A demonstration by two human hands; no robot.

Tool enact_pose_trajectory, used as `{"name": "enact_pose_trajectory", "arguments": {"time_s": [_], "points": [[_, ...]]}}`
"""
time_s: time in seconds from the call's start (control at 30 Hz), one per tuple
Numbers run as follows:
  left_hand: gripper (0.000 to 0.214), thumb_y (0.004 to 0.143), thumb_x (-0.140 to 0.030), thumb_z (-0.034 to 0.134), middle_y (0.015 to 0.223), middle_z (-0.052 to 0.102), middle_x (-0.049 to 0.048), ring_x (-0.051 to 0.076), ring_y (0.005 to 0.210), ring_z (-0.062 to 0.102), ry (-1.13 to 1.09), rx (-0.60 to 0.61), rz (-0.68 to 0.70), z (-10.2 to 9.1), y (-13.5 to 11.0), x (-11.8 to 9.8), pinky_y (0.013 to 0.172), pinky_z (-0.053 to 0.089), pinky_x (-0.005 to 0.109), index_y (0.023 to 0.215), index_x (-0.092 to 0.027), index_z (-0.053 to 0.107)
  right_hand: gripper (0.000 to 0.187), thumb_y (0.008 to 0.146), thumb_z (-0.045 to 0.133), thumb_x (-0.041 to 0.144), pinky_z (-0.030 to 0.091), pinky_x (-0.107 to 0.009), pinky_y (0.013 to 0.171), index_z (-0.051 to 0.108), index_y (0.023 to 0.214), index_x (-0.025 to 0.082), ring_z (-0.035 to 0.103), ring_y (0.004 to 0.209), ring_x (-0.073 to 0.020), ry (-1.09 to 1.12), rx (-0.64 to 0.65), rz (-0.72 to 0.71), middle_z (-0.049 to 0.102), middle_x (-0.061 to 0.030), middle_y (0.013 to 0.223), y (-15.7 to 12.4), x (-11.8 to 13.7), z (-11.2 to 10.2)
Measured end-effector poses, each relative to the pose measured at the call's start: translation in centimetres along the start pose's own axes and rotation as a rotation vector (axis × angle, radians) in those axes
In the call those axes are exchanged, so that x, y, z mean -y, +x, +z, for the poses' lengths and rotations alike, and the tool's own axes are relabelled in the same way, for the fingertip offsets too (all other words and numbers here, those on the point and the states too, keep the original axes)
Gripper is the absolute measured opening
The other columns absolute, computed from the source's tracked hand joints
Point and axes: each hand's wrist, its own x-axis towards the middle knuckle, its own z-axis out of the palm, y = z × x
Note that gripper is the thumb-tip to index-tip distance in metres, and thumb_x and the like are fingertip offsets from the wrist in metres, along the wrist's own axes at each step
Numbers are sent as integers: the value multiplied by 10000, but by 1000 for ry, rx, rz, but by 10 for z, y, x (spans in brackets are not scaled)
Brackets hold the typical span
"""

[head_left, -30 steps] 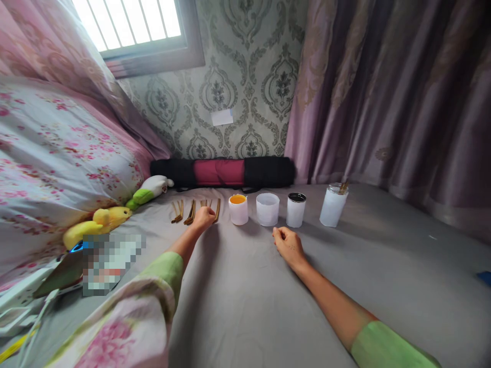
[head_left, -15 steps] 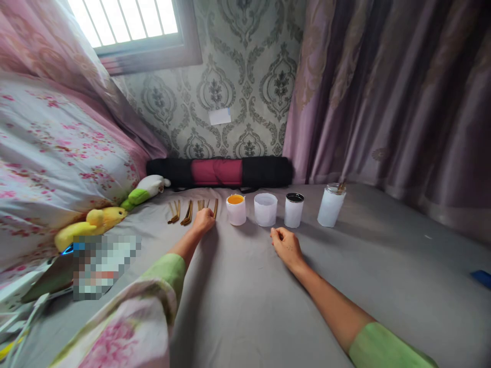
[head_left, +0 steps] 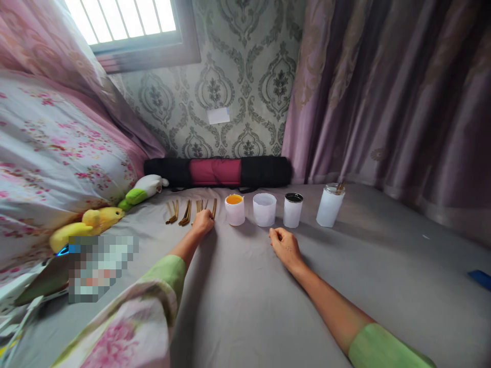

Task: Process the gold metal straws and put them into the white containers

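Note:
My left hand (head_left: 203, 222) is closed over the lower ends of a group of thin brown sticks (head_left: 199, 205). Its fingers face away, so I cannot make out what they hold. Two more bundles of brown sticks, a nearer one (head_left: 185, 212) and a farther one (head_left: 172, 213), lie to its left. To its right is another short stick bundle (head_left: 214, 208). My right hand (head_left: 284, 246) is loosely closed on the sheet, apart from the containers, with nothing visible in it. Beyond it stand a white-wrapped cup with orange inside (head_left: 235, 210), a wide white cup (head_left: 264, 210) and a white-wrapped can with a dark inside (head_left: 293, 210).
A white-wrapped jar (head_left: 330, 205) holding brown sticks stands farther right on the grey sheet (head_left: 238, 306). Along the wall lies a black and maroon roll (head_left: 217, 171). Plush toys (head_left: 103, 220) and a blurred-out patch (head_left: 102, 268) are at left; a blue object (head_left: 480, 279) is far right.
The whole view has shifted slightly to the left. Both hands keep the same pose beside the same things, and the cups and sticks stay where they were.

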Motion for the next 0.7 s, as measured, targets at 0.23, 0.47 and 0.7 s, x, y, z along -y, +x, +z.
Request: {"name": "enact_pose_trajectory", "arguments": {"time_s": [0.23, 0.47, 0.7], "points": [[260, 648, -71, 477, 901, 639, 95, 181, 873, 563, -1, -11, 10, 3, 1, 2, 723, 388, 206, 829, -144, 649, 385, 785, 363, 443, 307, -214, 455, 579, 634, 162, 472, 468, -119, -7, 3, 1, 567, -30, 521, 0, -1, 1], [256, 644, -73, 489, 898, 638, 90, 178, 870, 563, -3, -21, 6, 3, 1, 2, 721, 388, 203, 829, -145, 650, 388, 781, 368, 449, 308, -215, 451, 584, 634, 161, 478, 464, -121, -7, -1, -3, 574, -34, 521, 0, -1, 1], [247, 644, -79, 493, 888, 643, 90, 183, 860, 567, -10, -15, 1, 3, 1, 3, 709, 392, 209, 815, -153, 655, 384, 784, 368, 441, 307, -213, 449, 586, 635, 162, 472, 458, -115, -6, -3, -10, 570, -29, 520, 0, -2, 1]]}}
